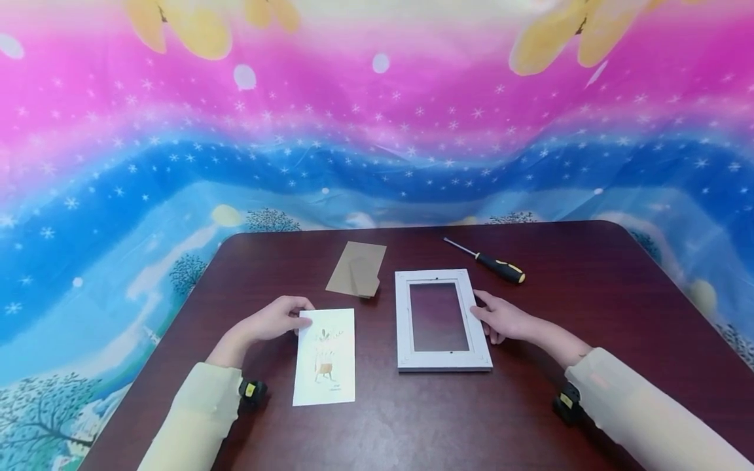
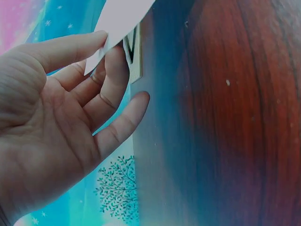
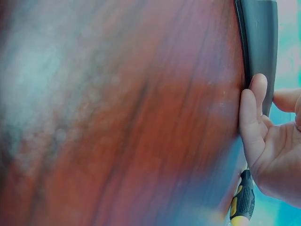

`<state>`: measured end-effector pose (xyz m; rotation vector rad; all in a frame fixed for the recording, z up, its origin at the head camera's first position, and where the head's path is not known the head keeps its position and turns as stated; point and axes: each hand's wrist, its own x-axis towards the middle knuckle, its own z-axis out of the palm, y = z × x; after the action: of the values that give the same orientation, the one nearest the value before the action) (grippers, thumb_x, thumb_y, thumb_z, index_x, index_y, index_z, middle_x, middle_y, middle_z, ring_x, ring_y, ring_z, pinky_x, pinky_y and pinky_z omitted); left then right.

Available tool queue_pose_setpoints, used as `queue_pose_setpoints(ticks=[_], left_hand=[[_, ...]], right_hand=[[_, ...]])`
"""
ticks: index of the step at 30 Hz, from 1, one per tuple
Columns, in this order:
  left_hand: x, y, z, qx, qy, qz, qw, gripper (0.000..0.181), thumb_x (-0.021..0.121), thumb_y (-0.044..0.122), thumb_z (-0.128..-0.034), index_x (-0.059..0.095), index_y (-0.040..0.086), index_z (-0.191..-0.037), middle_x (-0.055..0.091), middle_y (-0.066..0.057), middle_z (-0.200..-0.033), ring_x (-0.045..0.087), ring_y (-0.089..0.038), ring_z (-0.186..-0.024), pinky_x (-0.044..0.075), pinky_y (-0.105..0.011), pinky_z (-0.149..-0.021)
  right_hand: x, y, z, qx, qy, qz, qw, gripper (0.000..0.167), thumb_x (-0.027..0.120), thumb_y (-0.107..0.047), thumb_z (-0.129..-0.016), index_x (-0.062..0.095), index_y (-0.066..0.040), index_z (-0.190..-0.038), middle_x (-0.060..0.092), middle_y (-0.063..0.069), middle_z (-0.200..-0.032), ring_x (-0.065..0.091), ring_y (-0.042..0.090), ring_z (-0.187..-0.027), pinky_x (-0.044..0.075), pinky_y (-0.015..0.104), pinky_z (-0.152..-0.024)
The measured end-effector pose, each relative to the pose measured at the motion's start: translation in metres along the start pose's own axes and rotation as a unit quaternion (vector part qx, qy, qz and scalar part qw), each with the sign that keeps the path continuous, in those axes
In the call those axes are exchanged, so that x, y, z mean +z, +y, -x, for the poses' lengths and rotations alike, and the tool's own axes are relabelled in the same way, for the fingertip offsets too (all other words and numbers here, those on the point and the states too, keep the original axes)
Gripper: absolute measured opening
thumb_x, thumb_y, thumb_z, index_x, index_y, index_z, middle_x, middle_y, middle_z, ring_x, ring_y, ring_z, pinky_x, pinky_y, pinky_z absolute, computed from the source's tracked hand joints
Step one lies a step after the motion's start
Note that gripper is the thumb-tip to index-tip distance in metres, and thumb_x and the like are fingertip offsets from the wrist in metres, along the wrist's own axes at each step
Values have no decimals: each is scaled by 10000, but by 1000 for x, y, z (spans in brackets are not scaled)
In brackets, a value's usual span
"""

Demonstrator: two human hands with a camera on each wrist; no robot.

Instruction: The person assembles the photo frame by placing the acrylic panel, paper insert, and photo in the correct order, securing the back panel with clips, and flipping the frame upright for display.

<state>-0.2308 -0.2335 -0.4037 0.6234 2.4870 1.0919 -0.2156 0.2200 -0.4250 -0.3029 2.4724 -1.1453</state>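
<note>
A white card (image 1: 325,356) with a small printed picture is pinched at its upper left corner by my left hand (image 1: 277,318). In the left wrist view the thumb lies on the card (image 2: 120,21), with the index finger behind it and the little finger stretched away. To the right, a white picture frame (image 1: 403,327) lies on the table, its middle showing the dark wood through it. My right hand (image 1: 503,318) holds the frame's right edge, thumb on top and fingers along the side. The right wrist view shows that edge dark (image 3: 264,47).
Behind the card lies a brown backing board (image 1: 360,258) with a fold-out stand. A screwdriver (image 1: 501,266) with a black and yellow handle rests beyond the frame. The dark wooden table (image 1: 265,255) ends at a colourful printed cloth (image 1: 377,157).
</note>
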Motion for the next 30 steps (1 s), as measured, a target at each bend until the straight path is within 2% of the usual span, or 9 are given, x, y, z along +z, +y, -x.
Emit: queue_pose_setpoints(ticks=[7, 14, 19, 30], left_hand=[[-1, -5, 2, -139, 19, 489, 9987, 107, 625, 47, -937, 636, 7, -1035, 684, -84, -944, 630, -223, -769, 510, -364, -676], [-3, -6, 2, 8, 1, 890, 9960, 147, 618, 59, -945, 616, -24, -1067, 696, -124, -983, 667, -250, -817, 542, -411, -724], [-6, -2, 1, 20, 64, 1034, 9946, 161, 615, 40, -942, 603, -50, -1074, 697, -140, -975, 669, -252, -810, 546, -409, -724], [-10, 3, -4, -84, 353, 1110, 9932, 192, 609, 31, -942, 588, -64, -1107, 695, -135, -953, 657, -230, -798, 524, -492, -762]], right_hand=[[-1, 0, -1, 21, -15, 37, 10000, 596, 424, -182, -1052, 132, 119, -1475, 526, 76, -662, 538, 174, -471, 516, 360, -508], [-2, 1, -2, 67, -20, 81, 9999, 596, 421, -179, -1052, 128, 119, -1477, 527, 74, -668, 539, 167, -474, 515, 352, -514], [-1, 3, -2, 22, -19, 38, 10000, 594, 417, -176, -1052, 126, 122, -1475, 526, 75, -665, 541, 168, -470, 515, 355, -510], [0, 2, -2, -45, -2, -82, 10000, 586, 423, -172, -1050, 138, 126, -1466, 521, 72, -653, 532, 161, -455, 512, 357, -493]])
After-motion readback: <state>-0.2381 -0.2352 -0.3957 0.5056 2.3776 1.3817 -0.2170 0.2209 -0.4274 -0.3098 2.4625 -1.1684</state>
